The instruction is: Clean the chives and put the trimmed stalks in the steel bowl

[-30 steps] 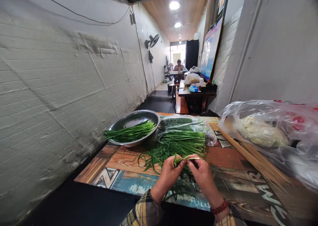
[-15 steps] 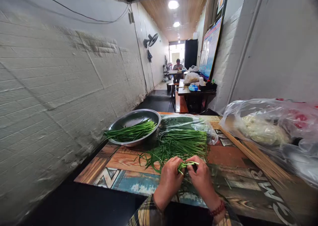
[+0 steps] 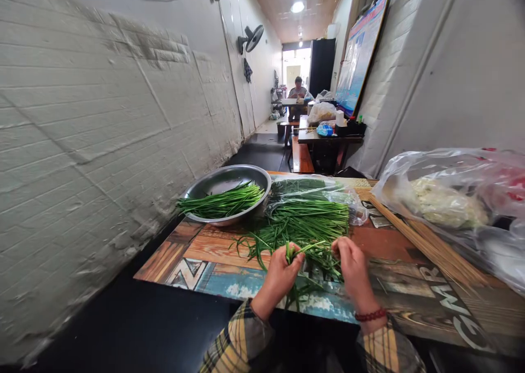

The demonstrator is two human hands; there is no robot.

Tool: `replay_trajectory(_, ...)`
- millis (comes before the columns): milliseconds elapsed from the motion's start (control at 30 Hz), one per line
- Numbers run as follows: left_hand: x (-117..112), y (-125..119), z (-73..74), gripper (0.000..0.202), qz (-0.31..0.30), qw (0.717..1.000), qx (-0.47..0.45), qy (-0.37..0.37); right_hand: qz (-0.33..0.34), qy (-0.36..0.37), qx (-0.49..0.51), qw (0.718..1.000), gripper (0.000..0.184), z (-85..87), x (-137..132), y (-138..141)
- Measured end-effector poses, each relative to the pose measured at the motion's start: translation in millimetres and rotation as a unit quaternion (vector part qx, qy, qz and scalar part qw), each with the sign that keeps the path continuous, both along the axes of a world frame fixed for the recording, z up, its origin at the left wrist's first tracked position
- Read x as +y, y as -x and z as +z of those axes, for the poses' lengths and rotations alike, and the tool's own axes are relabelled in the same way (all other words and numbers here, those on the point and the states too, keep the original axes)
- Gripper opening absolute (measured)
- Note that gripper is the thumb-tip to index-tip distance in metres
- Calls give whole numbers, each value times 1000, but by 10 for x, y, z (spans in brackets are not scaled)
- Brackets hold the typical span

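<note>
My left hand (image 3: 281, 272) is closed around a few garlic chives (image 3: 304, 248), whose pale ends point right. Opposite it, my right hand (image 3: 355, 269) has its fingers pinched together close to those ends. Whether a scrap is between these fingertips is too small to tell. Just beyond both hands lies a large pile of garlic chives (image 3: 309, 220), partly under a clear plastic bag (image 3: 320, 182). Loose green leaves hang below my left hand. To the left, a metal basin (image 3: 219, 182) holds a bundle of chives (image 3: 225, 200), their leaf tips over its rim.
The wood-patterned table (image 3: 213, 242) bears thin wooden sticks (image 3: 422, 242) on the right, beside a plastic bag of pale food (image 3: 447, 200). A white brick wall (image 3: 102, 143) runs along the left. Farther back, a person (image 3: 298, 90) sits behind another table (image 3: 328, 138).
My hands have moved apart, the right one going right, away from the held chives. The left keeps its grip on them. The view has tilted down a little.
</note>
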State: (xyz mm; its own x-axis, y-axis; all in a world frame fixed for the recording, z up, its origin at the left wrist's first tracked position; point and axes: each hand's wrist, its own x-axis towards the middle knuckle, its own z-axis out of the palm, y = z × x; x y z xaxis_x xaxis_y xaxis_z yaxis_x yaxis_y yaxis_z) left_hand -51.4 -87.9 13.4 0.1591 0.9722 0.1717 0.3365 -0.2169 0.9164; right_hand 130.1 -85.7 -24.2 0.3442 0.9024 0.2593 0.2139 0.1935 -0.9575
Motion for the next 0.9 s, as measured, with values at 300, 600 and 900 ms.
replay_trajectory(300,-19,85,60,25,-49,986,-142,69,161,-15,-415,895,11,-104,-250,310)
replay_trajectory(600,-52,175,112,29,-65,984,-157,63,20,-109,-314,943,25,282,-13,227)
replay_trajectory(900,-95,166,77,32,-119,985,-125,28,134,-151,-187,961,30,661,-214,545)
